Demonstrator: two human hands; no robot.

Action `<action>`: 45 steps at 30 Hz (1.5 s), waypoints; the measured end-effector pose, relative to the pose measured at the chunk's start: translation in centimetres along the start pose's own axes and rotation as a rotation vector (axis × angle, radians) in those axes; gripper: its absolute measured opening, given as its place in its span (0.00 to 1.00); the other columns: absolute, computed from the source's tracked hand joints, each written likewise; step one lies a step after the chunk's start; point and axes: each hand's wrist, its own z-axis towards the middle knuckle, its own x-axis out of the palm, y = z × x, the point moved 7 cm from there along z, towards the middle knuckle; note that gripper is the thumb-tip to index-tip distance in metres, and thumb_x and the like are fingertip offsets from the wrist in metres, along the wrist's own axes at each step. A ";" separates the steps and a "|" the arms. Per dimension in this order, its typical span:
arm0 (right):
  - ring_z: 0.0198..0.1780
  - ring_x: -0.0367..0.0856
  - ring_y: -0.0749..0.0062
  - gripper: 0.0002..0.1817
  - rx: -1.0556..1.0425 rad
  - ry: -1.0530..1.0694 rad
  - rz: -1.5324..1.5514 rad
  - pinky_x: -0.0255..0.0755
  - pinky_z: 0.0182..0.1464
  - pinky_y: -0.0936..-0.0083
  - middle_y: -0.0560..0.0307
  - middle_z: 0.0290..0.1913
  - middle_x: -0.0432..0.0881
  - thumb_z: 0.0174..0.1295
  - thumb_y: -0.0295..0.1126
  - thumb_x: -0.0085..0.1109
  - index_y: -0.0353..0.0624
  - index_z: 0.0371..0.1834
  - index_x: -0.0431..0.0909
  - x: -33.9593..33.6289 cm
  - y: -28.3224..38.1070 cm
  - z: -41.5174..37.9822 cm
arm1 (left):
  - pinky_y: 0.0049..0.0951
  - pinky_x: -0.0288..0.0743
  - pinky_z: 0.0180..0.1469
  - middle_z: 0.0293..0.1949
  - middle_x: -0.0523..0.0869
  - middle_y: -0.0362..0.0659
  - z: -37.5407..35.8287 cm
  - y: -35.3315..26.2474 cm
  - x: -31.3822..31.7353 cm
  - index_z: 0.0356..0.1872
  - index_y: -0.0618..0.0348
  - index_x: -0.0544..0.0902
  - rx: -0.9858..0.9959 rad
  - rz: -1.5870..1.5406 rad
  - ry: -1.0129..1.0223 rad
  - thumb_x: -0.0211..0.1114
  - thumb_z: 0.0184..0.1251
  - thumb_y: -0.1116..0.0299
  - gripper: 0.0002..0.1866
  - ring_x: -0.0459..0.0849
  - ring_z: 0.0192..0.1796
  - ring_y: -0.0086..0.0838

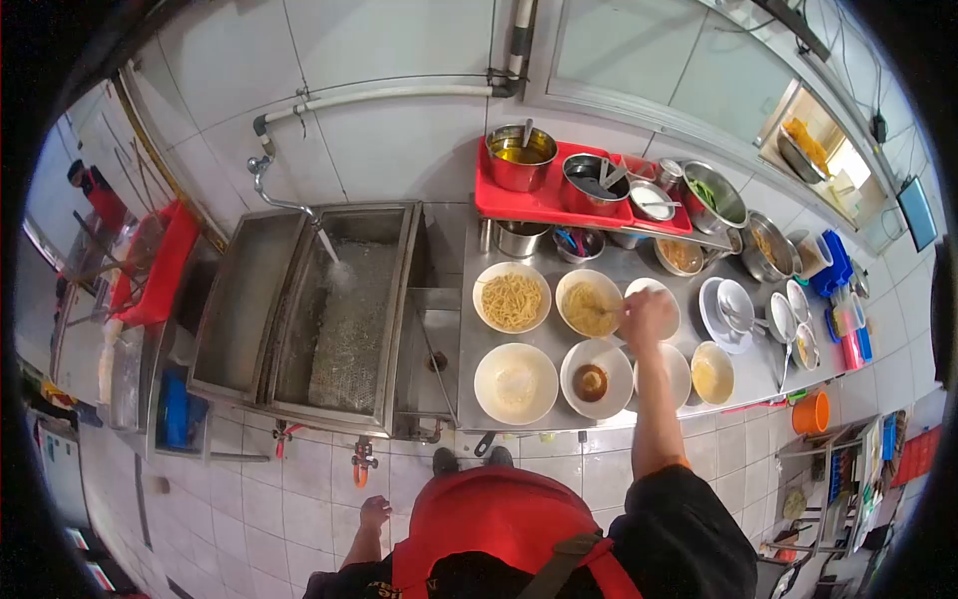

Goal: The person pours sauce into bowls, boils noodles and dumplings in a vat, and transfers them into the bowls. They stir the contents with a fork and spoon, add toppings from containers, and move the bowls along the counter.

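My right hand (647, 317) reaches over the steel counter and is closed on a thin utensil whose end goes into a bowl of yellowish food (589, 304). The utensil's exact kind is too small to tell. A white bowl (661, 290) lies partly hidden behind this hand. Beside it on the left stands a bowl of noodles (512, 301). Nearer me are a bowl with pale contents (516, 383), a bowl with brown sauce (591, 383) and another bowl (712, 373). My left hand (375, 511) hangs low at my side, loosely curled, with nothing visible in it.
Left of the counter, a tap (324, 240) runs into a steel sink (397, 319). A red tray (544, 200) with several pots sits on a raised shelf at the back. Plates (720, 329) and a steel bowl (766, 250) stand to the right. An orange bucket (810, 411) is farther right.
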 end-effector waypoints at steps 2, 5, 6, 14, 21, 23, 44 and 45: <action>0.38 0.77 0.56 0.09 0.497 0.106 0.378 0.68 0.45 0.62 0.53 0.28 0.81 0.42 0.37 0.65 0.46 0.24 0.84 7.5 -4.2 -2.3 | 0.36 0.76 0.30 0.37 0.81 0.49 -0.3 -1.0 0.7 0.52 0.59 0.71 0.093 0.033 -0.046 0.56 0.63 0.71 0.16 0.82 0.37 0.39; 0.35 0.77 0.59 0.06 0.600 0.057 0.704 0.68 0.44 0.67 0.54 0.28 0.81 0.42 0.33 0.66 0.46 0.23 0.83 4.6 -6.6 -1.6 | 0.34 0.75 0.30 0.37 0.81 0.49 -1.9 -1.0 1.3 0.52 0.60 0.71 0.228 0.027 -0.176 0.53 0.66 0.70 0.14 0.82 0.35 0.38; 0.34 0.77 0.59 0.05 0.524 -0.022 0.748 0.68 0.43 0.68 0.55 0.27 0.81 0.41 0.31 0.66 0.45 0.23 0.83 0.4 -6.5 -0.2 | 0.35 0.75 0.30 0.39 0.80 0.49 -3.6 -1.3 2.3 0.52 0.61 0.70 0.181 0.131 -0.232 0.54 0.63 0.71 0.16 0.82 0.38 0.39; 0.24 0.76 0.61 0.05 0.558 0.163 0.507 0.69 0.33 0.68 0.51 0.24 0.82 0.47 0.29 0.58 0.44 0.24 0.83 12.2 -7.3 -3.2 | 0.34 0.76 0.30 0.44 0.81 0.51 -4.7 0.6 4.7 0.51 0.62 0.71 0.900 0.989 0.385 0.53 0.63 0.72 0.15 0.83 0.39 0.38; 0.42 0.74 0.56 0.07 0.080 -0.083 0.220 0.63 0.49 0.64 0.55 0.32 0.81 0.42 0.28 0.64 0.46 0.28 0.83 -4.5 -1.1 1.4 | 0.29 0.76 0.27 0.39 0.82 0.48 -4.7 4.2 2.3 0.51 0.61 0.72 0.005 -0.027 -0.186 0.50 0.66 0.72 0.14 0.84 0.34 0.36; 0.49 0.74 0.54 0.07 0.106 0.080 0.140 0.61 0.57 0.62 0.54 0.37 0.82 0.41 0.30 0.65 0.46 0.27 0.83 1.6 -0.8 -0.2 | 0.28 0.76 0.28 0.38 0.83 0.48 -3.9 4.8 2.0 0.50 0.60 0.72 0.043 0.108 -0.043 0.50 0.66 0.71 0.13 0.84 0.33 0.36; 0.39 0.73 0.56 0.08 -0.057 -0.358 0.331 0.63 0.45 0.59 0.58 0.27 0.77 0.37 0.25 0.62 0.50 0.24 0.79 -7.7 -1.1 2.4 | 0.31 0.66 0.63 0.56 0.76 0.48 -17.1 -25.0 59.2 0.61 0.68 0.66 0.484 0.106 0.520 0.54 0.67 0.74 0.22 0.74 0.60 0.31; 0.35 0.73 0.56 0.06 -0.002 -0.193 0.338 0.65 0.43 0.58 0.58 0.27 0.77 0.39 0.25 0.61 0.51 0.21 0.79 -3.6 -0.7 2.0 | 0.32 0.68 0.61 0.56 0.76 0.49 -14.3 -24.2 60.9 0.60 0.68 0.67 0.428 0.181 0.515 0.55 0.66 0.74 0.22 0.75 0.60 0.32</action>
